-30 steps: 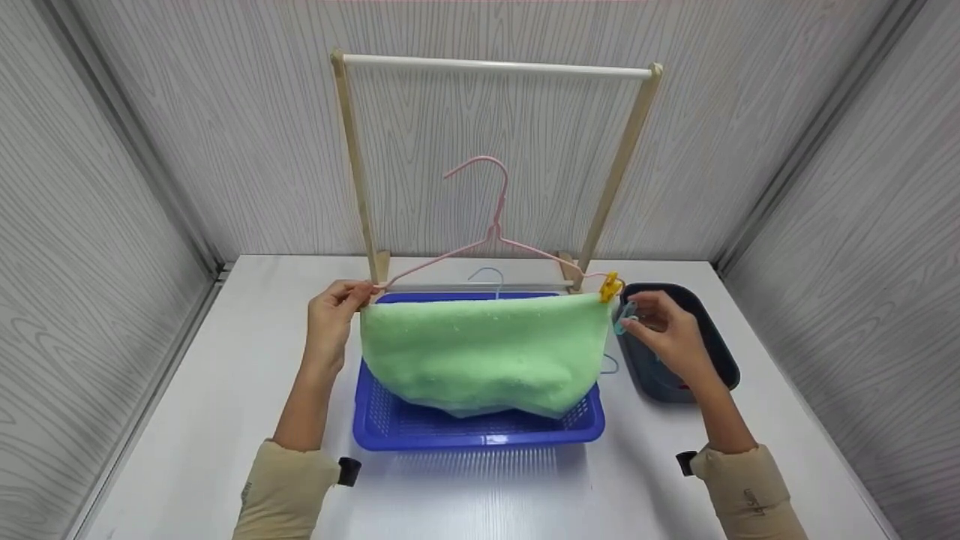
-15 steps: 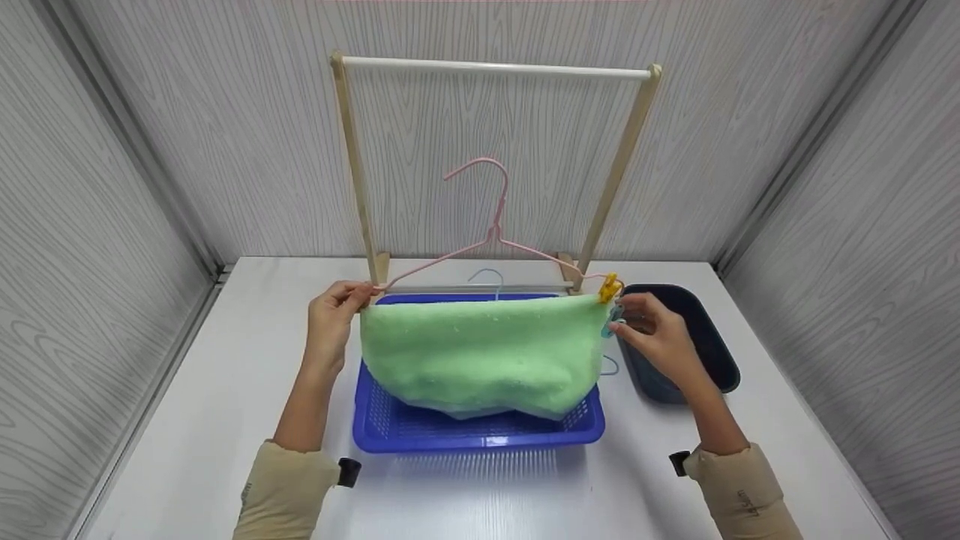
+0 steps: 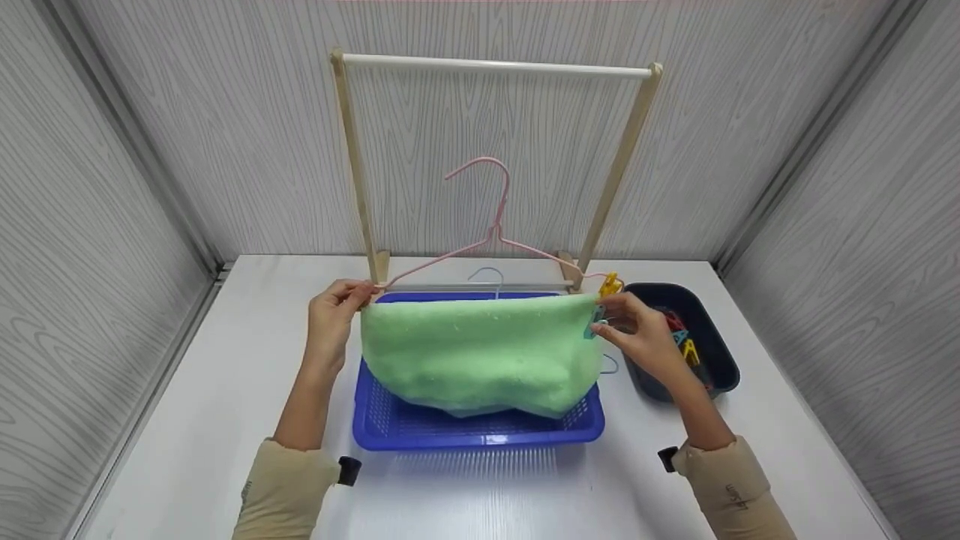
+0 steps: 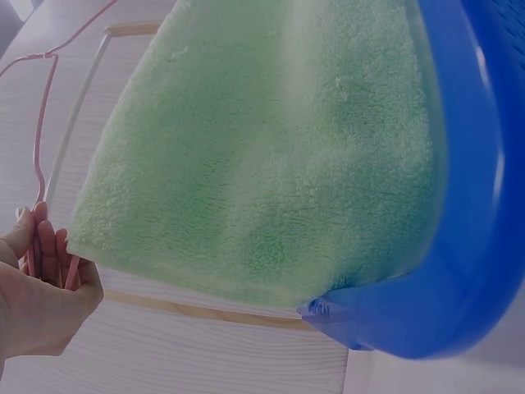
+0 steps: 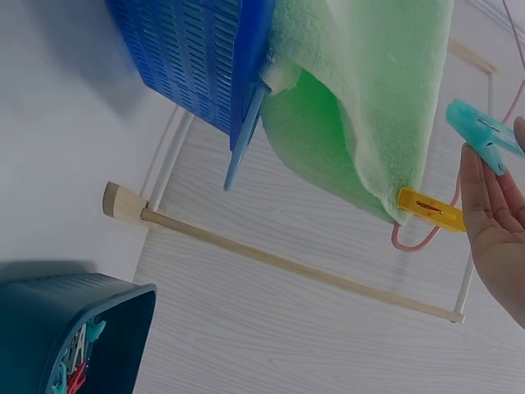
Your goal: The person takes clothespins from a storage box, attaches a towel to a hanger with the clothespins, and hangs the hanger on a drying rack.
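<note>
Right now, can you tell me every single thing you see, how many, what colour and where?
Cloth: one, light green, draped on the hanger
Pink hanger: one, pink, above the basket
Pale-blue hanger parts: hanger count unclear, pale blue, sticking out around the basket
Yellow clip: one, yellow, at the cloth's right end
Teal clip: one, teal, in the right hand
Other clips: several, mixed colours, inside the tub
Tub: one, dark blue, right of the basket
Basket: one, blue, under the cloth
Rack: one, wood and white, behind
Table: one, white, underneath
Hands: two, bare, left hand gripping the pink hanger
Sleeves: two, beige, on the arms
</note>
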The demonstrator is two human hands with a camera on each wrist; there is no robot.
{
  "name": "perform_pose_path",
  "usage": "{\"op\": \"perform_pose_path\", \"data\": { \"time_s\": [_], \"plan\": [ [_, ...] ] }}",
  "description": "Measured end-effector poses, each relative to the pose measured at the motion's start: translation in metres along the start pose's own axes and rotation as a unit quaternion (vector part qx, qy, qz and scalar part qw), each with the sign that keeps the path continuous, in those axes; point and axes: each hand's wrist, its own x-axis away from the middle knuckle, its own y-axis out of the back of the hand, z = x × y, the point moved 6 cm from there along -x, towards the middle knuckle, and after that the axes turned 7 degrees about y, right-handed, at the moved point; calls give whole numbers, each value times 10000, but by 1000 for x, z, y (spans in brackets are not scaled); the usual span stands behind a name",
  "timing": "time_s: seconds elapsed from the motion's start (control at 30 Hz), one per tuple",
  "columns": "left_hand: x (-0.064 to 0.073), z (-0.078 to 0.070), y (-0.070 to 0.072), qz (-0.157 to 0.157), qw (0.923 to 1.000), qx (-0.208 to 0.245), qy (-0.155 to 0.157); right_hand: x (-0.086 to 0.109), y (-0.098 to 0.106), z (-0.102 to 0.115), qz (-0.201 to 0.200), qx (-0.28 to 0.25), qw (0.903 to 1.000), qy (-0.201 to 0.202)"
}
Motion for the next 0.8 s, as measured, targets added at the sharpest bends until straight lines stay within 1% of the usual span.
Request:
{"op": "perform_pose_path", "data": {
  "time_s": [0.1,0.27,0.37,0.5,0.63,0.8],
  "plan": [
    [0,0,0,17,10000,62,-11,-1,-2,1,25,-15,10000,-11],
    [-1,-1,-1,19,9999,150,-20,-4,-6,6,65,-14,9997,-243],
    [0,-1,-1,22,9999,163,-38,-6,-7,19,90,-51,9994,-318],
    [0,-1,-1,31,9999,140,-77,-9,-9,38,176,-94,9996,-175],
    [0,-1,0,35,9999,122,-86,-10,-10,44,255,-122,9996,-23],
    [1,0,0,29,9998,166,-75,-12,-12,45,265,-173,9995,57]
  ]
}}
